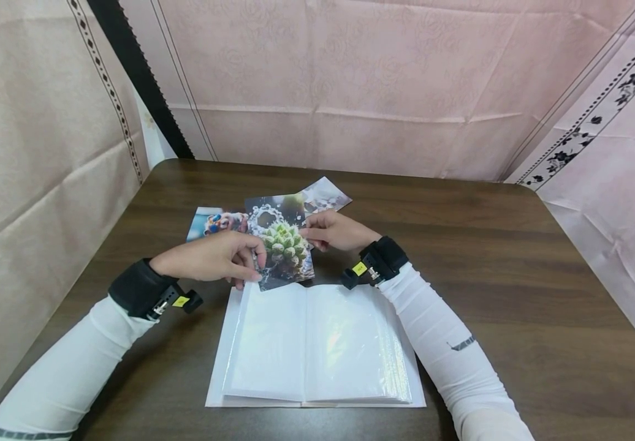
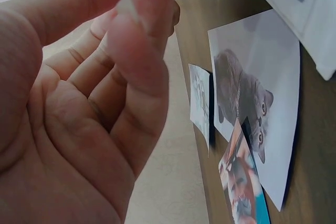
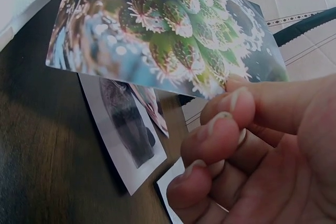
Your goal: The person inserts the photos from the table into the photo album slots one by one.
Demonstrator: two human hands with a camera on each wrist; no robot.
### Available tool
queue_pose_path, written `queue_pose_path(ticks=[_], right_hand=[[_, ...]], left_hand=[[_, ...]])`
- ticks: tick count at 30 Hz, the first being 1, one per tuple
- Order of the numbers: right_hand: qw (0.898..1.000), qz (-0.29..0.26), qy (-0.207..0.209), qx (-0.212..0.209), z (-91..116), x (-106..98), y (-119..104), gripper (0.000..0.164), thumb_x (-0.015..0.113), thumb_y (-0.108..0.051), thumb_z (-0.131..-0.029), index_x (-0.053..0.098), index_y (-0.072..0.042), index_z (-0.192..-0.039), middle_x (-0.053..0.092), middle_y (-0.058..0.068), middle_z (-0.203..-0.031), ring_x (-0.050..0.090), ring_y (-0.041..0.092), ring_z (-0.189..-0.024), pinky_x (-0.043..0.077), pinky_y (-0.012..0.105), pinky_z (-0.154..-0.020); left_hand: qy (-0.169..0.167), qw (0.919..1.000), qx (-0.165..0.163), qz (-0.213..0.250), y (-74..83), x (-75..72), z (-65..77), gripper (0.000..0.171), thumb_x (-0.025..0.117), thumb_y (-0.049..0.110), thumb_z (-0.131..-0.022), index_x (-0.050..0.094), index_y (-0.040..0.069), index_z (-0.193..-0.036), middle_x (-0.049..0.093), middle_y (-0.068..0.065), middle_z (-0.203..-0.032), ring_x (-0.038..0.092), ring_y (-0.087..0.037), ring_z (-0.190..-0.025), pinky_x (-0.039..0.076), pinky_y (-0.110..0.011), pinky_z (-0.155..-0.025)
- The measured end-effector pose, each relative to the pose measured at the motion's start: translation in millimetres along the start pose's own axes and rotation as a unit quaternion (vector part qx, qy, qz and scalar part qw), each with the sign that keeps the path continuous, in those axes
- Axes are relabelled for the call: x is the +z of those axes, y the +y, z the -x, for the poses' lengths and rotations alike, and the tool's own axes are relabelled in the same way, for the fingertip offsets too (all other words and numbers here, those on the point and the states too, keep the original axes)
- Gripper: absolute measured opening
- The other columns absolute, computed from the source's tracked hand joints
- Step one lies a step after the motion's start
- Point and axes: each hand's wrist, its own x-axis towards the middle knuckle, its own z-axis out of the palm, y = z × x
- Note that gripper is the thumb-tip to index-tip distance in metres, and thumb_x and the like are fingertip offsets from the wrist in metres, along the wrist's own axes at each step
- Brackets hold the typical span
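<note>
A photo of a green succulent with water splashes (image 1: 284, 242) is held upright over the top edge of an open white photo album (image 1: 273, 343). My right hand (image 1: 334, 229) pinches its right edge between thumb and fingers, as the right wrist view of the succulent photo (image 3: 173, 30) shows. At the photo's lower left edge, just above the album's top left corner, my left hand (image 1: 229, 256) pinches with thumb and curled fingers. From the left wrist, most of the photo is hidden behind the left hand (image 2: 105, 87).
Behind the hands lie a colourful photo (image 1: 218, 222), a pale photo (image 1: 325, 195) and a grey cat photo (image 2: 252, 98), partly overlapped by the colourful one. All rest on a dark wooden table (image 1: 505, 282). Pink cloth (image 1: 384, 73) hangs beyond its far edge.
</note>
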Motion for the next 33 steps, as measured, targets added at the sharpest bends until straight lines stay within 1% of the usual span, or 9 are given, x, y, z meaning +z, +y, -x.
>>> queue_pose_path(ticks=[5,8,10,13,20,25,33], right_hand=[[1.000,-0.001,0.001,0.001,-0.8,1.8,0.2,0.029,0.052,-0.015,-0.107,0.057,0.010,-0.094,0.050,0.000,-0.067,0.047,0.022,-0.064,0.042,0.031,-0.064],[1.000,-0.001,-0.002,-0.002,-1.4,2.9,0.2,0.027,0.052,-0.015,-0.106,0.058,0.006,-0.090,0.051,0.000,-0.067,0.048,0.022,-0.064,0.043,0.030,-0.064],[1.000,-0.002,-0.006,-0.007,-2.0,3.4,0.3,0.026,0.052,-0.014,-0.106,0.058,0.004,-0.089,0.052,0.000,-0.067,0.049,0.021,-0.063,0.045,0.028,-0.064],[1.000,-0.005,-0.013,-0.010,-1.9,4.2,0.2,0.024,0.052,-0.013,-0.106,0.058,0.003,-0.089,0.052,0.001,-0.068,0.049,0.020,-0.063,0.046,0.026,-0.064],[1.000,-0.020,-0.024,-0.002,-1.8,7.0,0.3,0.020,0.050,-0.012,-0.107,0.056,0.002,-0.094,0.053,0.002,-0.070,0.049,0.019,-0.064,0.046,0.026,-0.064],[0.999,-0.020,-0.029,0.002,-2.7,8.6,0.6,0.020,0.050,-0.013,-0.107,0.056,-0.001,-0.093,0.054,0.001,-0.071,0.050,0.019,-0.065,0.046,0.026,-0.065],[0.999,-0.021,-0.035,0.002,-2.9,10.7,1.0,0.020,0.049,-0.013,-0.107,0.055,-0.002,-0.092,0.055,0.002,-0.072,0.050,0.018,-0.065,0.046,0.026,-0.065]], left_hand=[[0.000,1.0000,-0.004,-0.003,0.8,0.1,0.0,0.014,0.068,0.016,-0.098,0.060,0.014,-0.110,0.074,0.003,-0.084,0.070,-0.018,-0.070,0.060,-0.043,-0.067],[0.002,1.0000,-0.005,0.003,0.3,0.0,0.0,0.014,0.068,0.017,-0.098,0.061,0.014,-0.110,0.074,0.002,-0.083,0.069,-0.018,-0.068,0.060,-0.042,-0.067],[0.003,1.0000,-0.005,0.007,0.2,-0.1,0.2,0.014,0.068,0.016,-0.098,0.061,0.013,-0.110,0.073,0.001,-0.082,0.069,-0.019,-0.067,0.060,-0.044,-0.067],[0.005,0.9999,-0.003,0.012,0.4,-0.3,0.6,0.014,0.068,0.016,-0.098,0.062,0.013,-0.110,0.072,0.001,-0.081,0.068,-0.019,-0.065,0.060,-0.045,-0.067],[0.009,0.9998,0.003,0.018,-0.1,-0.9,1.0,0.015,0.069,0.017,-0.097,0.063,0.011,-0.110,0.072,0.000,-0.079,0.068,-0.020,-0.065,0.061,-0.039,-0.066],[0.008,0.9998,0.003,0.019,-0.6,-1.2,1.3,0.016,0.070,0.017,-0.097,0.063,0.012,-0.111,0.070,0.001,-0.075,0.069,-0.024,-0.066,0.060,-0.043,-0.067],[0.007,0.9997,0.005,0.021,-0.5,-1.8,1.1,0.016,0.070,0.018,-0.097,0.064,0.013,-0.111,0.070,0.000,-0.073,0.069,-0.025,-0.066,0.060,-0.045,-0.067]])
